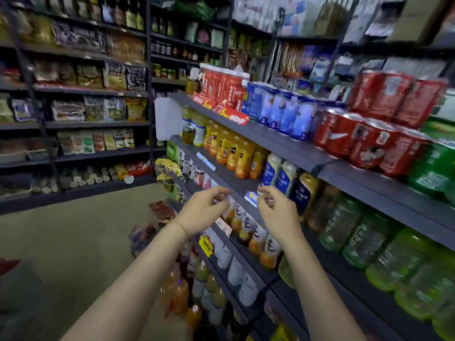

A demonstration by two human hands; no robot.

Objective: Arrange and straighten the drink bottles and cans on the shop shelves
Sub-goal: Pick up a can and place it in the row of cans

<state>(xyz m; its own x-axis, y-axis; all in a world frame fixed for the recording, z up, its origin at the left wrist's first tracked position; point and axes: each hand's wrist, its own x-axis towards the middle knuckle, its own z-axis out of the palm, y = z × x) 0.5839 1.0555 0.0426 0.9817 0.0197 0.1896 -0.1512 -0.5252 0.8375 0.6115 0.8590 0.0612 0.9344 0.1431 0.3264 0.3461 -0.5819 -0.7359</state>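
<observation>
A dark metal shelving unit [290, 146] is seen running along the right, stocked in tiers. On the top tier, red cans [357, 141] are stacked beside blue-and-white cans [285, 114], with green packs [433, 173] at the far right. One tier down, orange juice bottles [236, 151] are lined up, then blue-labelled bottles [278, 175], then green bottles [369, 242]. Below that, a row of small orange bottles with white labels [256, 235] is set along the shelf edge.

Both forearms are raised in front of that lower row. The left hand [204, 212] is held with fingers loosely curled, thumb and fingertips close together; nothing is gripped. The right hand [278, 212] is held likewise, fingers bent and empty. The small orange bottles lie just beyond and below both sets of fingertips, in the gap between the hands; whether they are touched cannot be told because of blur. A thin red band [181, 226] is worn on the left wrist. Shelves of packaged snacks [93, 109] are seen across the aisle.
</observation>
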